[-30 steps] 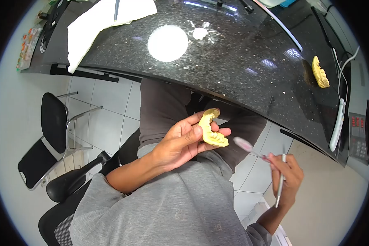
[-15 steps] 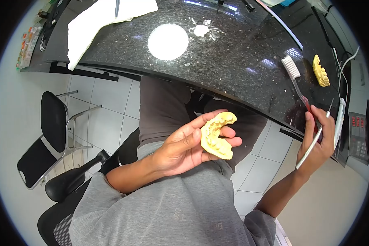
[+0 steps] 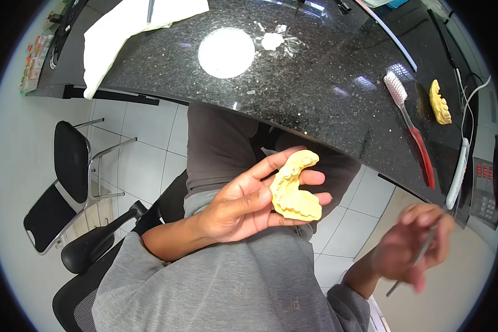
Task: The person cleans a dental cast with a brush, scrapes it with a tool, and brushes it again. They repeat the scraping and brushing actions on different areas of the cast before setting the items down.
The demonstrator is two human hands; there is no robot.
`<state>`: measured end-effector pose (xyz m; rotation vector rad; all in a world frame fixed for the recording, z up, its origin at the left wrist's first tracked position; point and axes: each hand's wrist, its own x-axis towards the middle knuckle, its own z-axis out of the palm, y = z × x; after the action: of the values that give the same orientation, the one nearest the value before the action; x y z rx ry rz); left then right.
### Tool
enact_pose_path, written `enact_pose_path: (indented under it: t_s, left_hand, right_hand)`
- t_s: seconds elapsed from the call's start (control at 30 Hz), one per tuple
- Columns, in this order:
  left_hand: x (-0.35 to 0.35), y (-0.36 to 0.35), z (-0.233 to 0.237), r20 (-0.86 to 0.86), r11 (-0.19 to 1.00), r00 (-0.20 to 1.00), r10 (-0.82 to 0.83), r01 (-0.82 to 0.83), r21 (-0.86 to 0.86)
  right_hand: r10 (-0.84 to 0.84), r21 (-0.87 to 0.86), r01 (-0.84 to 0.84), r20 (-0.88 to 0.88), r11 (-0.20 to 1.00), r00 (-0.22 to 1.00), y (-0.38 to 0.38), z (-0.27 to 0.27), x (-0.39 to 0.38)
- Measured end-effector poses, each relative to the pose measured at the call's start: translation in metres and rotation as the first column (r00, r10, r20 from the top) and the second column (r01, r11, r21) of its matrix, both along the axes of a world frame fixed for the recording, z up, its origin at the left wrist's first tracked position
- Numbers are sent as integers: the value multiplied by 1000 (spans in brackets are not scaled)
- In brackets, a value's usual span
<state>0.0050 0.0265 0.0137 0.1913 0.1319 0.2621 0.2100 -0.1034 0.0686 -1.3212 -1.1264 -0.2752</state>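
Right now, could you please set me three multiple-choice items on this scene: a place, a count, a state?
1. Where is the toothbrush? A. on the counter B. on the floor C. in a hand
2. How many yellow dental casts show? A. one B. two C. four
3. The right hand is: A. open and empty B. flat on the counter C. closed on a thin tool
Answers: 1 A, it lies on the stone top; 2 B, one in the left hand, one on the counter; 3 C, blurred fingers wrap the tool.
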Motion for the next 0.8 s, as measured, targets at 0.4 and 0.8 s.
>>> enact_pose_path:
  t_s: [0.4, 0.8]
  left_hand:
    - [-2, 0, -1, -20, 997, 999, 48, -46, 67]
    - [-5, -4, 0, -66, 989, 994, 86, -77, 128]
  right_hand:
    - [343, -375, -507, -423, 776, 839, 1, -10, -39]
    - [289, -224, -573, -687, 789, 667, -3, -17, -52]
